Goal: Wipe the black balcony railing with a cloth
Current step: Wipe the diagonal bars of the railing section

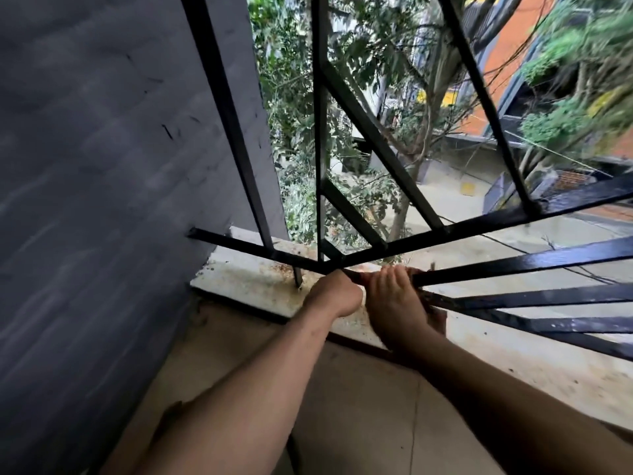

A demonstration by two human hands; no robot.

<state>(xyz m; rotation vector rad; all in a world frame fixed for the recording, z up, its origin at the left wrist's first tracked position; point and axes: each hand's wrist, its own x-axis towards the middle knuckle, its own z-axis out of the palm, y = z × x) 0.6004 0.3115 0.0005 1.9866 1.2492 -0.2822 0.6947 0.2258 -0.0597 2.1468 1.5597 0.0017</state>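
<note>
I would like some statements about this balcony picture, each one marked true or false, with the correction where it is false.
1. The left hand and the right hand are both at a low bar of the black railing. True.
2. The wall beside the railing is orange. False: it is dark grey; the orange is on a building across the street.
3. Green trees show behind the bars. True.
4. The left hand hangs free of the railing. False: its fingers curl round a bar.
5. The ledge under the railing is spotless. False: it carries rust-coloured stains.
</note>
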